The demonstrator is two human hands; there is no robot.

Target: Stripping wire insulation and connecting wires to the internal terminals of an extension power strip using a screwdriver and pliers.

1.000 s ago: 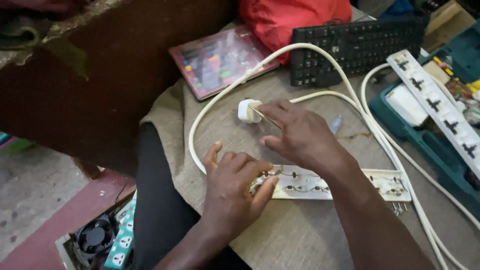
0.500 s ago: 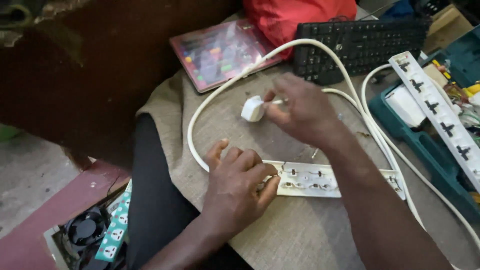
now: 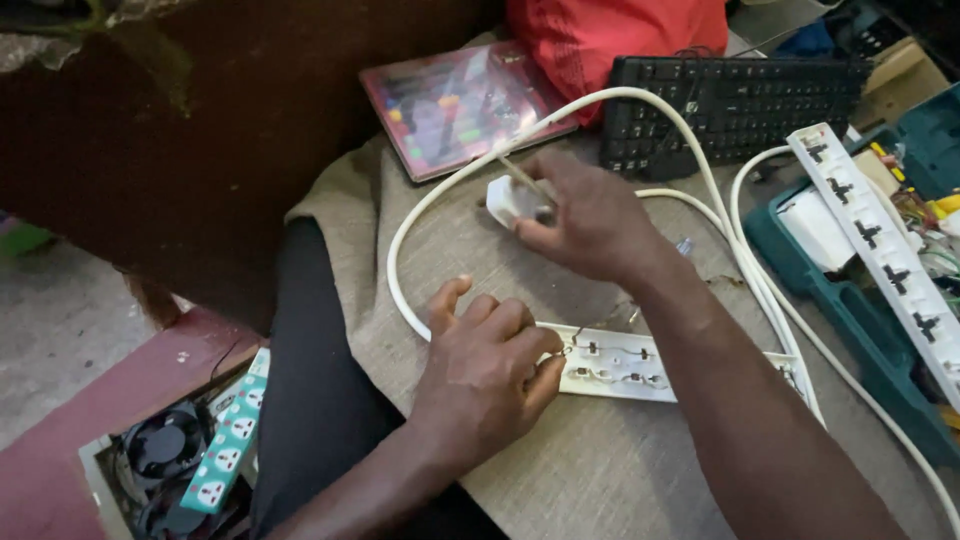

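The left hand (image 3: 485, 375) lay flat, fingers together, pinning the near-left end of the opened power strip base (image 3: 640, 365) against the cloth-covered table (image 3: 600, 470). Compared with a second earlier, the right hand (image 3: 590, 215) had lifted away from the strip and moved farther off. It was closed on the white plug (image 3: 508, 197) and a thin tool (image 3: 520, 172), beside the white cable (image 3: 420, 215). A black keyboard (image 3: 740, 100) lay beyond.

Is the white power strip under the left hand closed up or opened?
Opened. The white power strip lies on the cloth with its cover off, metal contacts and wiring exposed, while the left hand presses on its end.
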